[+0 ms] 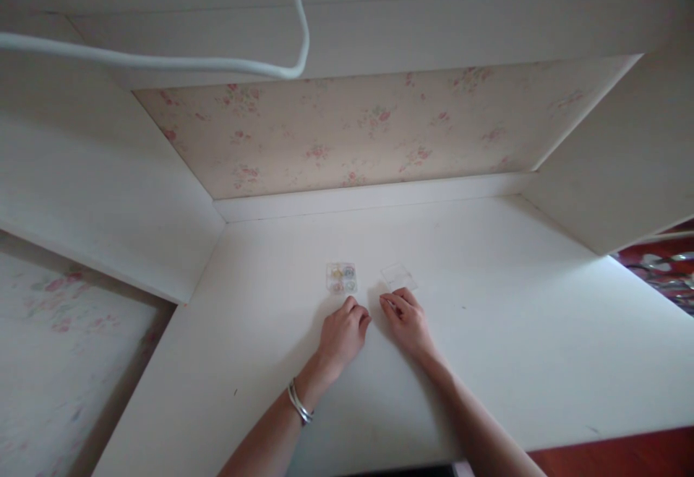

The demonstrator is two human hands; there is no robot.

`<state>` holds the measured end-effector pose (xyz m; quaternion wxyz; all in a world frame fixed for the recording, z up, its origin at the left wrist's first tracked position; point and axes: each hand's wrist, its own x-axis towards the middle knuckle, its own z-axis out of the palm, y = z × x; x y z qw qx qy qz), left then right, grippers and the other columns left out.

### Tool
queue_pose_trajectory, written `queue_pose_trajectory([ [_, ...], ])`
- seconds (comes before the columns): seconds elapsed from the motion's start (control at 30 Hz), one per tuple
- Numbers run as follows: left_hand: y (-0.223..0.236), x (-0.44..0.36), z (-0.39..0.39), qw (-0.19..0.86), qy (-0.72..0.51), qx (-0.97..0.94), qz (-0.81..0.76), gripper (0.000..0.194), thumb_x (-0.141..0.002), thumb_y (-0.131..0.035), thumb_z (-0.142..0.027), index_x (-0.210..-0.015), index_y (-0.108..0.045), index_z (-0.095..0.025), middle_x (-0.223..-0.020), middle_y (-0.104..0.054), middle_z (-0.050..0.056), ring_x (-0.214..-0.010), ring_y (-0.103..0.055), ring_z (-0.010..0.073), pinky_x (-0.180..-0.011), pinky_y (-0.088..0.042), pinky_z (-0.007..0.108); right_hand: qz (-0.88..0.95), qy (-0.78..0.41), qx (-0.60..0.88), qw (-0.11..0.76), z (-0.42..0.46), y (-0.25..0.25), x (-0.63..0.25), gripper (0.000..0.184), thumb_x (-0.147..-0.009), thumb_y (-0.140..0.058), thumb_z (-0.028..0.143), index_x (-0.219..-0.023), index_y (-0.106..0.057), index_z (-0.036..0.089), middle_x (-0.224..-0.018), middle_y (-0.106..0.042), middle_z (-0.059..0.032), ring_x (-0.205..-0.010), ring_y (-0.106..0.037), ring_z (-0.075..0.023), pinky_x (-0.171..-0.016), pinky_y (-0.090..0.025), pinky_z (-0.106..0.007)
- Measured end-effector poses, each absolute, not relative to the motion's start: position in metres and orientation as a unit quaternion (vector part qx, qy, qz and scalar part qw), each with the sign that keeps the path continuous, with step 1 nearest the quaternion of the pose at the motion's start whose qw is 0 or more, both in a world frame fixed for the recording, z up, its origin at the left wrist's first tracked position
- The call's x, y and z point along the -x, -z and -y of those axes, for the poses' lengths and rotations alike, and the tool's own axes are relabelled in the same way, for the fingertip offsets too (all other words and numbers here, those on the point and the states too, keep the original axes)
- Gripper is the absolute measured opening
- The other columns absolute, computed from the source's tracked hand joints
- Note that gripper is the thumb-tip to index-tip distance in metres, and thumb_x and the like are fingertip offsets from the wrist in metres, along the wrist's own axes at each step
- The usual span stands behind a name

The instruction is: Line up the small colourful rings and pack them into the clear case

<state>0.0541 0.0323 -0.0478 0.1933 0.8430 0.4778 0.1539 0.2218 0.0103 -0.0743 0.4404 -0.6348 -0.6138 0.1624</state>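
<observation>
Both hands are low over the white desktop, close together with a small gap between the fingertips. My left hand, a silver bangle on its wrist, has thumb and fingers pinched; anything between them is too small to name. Just beyond it lies a small clear compartment box with round yellowish, grey and pinkish items in its sections. My right hand is also closed in a pinch, and what it holds, if anything, cannot be made out. Behind its knuckles lies a flat clear plastic lid, partly covered by the hand.
The white desktop is bounded by white side panels and a back wall with floral wallpaper. A white bent cable or rod hangs at the upper left. Red patterned fabric shows at the right.
</observation>
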Motion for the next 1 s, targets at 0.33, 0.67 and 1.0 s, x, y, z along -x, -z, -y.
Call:
queue_pose_trajectory([
  [0.33,0.041,-0.056,-0.037,0.182,-0.125,-0.854,-0.471,0.015,-0.091,-0.044,-0.025,-0.092,-0.059,-0.022,-0.094,-0.058,0.004,-0.079,-0.061,0.0152,-0.067,-0.044,0.024,0.608,-0.171,0.632,0.449,-0.013,0.076,-0.223,0.029,-0.089,-0.046,0.037,-0.087,-0.069,0.019,-0.083,-0.059,-0.0065,-0.069,-0.056,-0.0145,-0.06,-0.045,-0.026],
  [0.67,0.025,-0.046,-0.08,0.111,-0.178,-0.834,-0.51,0.014,-0.09,-0.047,-0.023,-0.087,-0.061,-0.021,-0.096,-0.058,0.004,-0.074,-0.06,0.0142,-0.063,-0.045,0.023,0.605,-0.184,0.629,0.452,-0.013,0.077,-0.224,0.031,-0.09,-0.045,0.039,-0.087,-0.069,0.019,-0.082,-0.059,-0.0074,-0.067,-0.055,-0.0146,-0.056,-0.045,-0.025],
  [1.0,0.03,-0.046,-0.088,0.099,-0.186,-0.831,-0.515,0.017,-0.09,-0.046,-0.024,-0.089,-0.064,-0.024,-0.095,-0.06,0.002,-0.075,-0.06,0.0138,-0.063,-0.045,0.023,0.609,-0.179,0.635,0.442,-0.013,0.078,-0.225,0.029,-0.09,-0.046,0.037,-0.087,-0.069,0.02,-0.082,-0.058,-0.0062,-0.066,-0.054,-0.0138,-0.057,-0.044,-0.025],
])
